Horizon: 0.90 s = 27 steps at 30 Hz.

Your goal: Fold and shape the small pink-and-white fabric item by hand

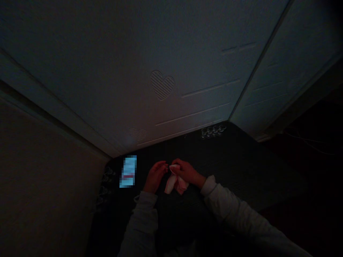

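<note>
My right hand [187,172] is closed on a pink and white cloth [180,184], which hangs in folds below the fingers. Close beside it, my left hand [157,175] has its fingers curled in a pinch. Between the two hands is a small clear thing [168,167] that looks like a small glass, held at the left fingertips against the cloth. Dim light and the fingers hide most of its shape. Both hands are over the dark table [249,171].
Several small clear glasses [213,131] stand in rows at the table's back edge. More glasses [103,192] are along the left edge. A lit, blurred-out screen [128,172] lies left of my hands. Behind rises a pale panel [107,71] with embossed hearts.
</note>
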Tool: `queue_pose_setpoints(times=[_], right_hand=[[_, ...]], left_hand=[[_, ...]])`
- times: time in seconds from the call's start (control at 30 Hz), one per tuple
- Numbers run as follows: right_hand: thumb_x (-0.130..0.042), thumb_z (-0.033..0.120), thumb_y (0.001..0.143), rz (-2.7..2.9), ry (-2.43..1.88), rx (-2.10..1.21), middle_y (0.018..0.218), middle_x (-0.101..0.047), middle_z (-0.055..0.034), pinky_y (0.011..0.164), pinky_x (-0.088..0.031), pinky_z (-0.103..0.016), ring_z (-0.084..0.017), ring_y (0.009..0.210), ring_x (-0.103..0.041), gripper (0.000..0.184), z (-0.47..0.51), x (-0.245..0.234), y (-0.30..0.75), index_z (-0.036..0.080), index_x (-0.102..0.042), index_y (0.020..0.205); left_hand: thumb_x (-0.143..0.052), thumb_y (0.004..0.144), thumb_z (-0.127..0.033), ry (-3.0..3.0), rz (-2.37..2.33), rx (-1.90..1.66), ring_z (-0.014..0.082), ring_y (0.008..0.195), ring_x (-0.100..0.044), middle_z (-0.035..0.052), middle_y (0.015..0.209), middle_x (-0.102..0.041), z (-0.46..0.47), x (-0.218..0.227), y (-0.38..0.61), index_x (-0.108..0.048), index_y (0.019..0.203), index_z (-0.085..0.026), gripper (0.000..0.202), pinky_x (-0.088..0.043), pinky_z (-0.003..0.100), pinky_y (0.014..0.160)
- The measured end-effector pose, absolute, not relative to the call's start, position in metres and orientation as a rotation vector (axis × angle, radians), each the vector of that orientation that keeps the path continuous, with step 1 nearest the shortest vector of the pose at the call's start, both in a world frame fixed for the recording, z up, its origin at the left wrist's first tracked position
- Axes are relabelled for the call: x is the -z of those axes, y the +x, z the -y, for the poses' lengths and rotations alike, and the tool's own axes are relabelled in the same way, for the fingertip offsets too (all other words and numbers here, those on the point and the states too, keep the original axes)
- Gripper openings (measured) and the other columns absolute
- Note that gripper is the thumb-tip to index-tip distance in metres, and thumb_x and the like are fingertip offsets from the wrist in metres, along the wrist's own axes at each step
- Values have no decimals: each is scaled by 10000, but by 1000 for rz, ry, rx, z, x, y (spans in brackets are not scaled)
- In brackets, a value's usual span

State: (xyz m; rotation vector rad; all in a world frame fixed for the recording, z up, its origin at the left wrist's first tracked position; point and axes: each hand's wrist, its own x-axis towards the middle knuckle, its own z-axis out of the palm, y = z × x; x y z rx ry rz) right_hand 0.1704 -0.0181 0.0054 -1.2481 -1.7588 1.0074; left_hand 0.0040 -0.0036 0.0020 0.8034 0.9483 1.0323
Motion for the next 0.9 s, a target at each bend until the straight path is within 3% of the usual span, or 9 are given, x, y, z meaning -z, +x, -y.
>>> queue_pose_setpoints(times=[0.9], right_hand=[[-461, 323, 795, 1756, -1249, -1017, 745, -566, 4, 598, -380, -218, -114, 678, -518, 192, 19, -8, 170, 169, -540, 878]], left_hand=[[-631, 654, -232, 815, -989, -1036, 113, 732, -570, 44, 836, -628, 4, -4, 5, -595, 898, -149, 260, -428, 253, 711]])
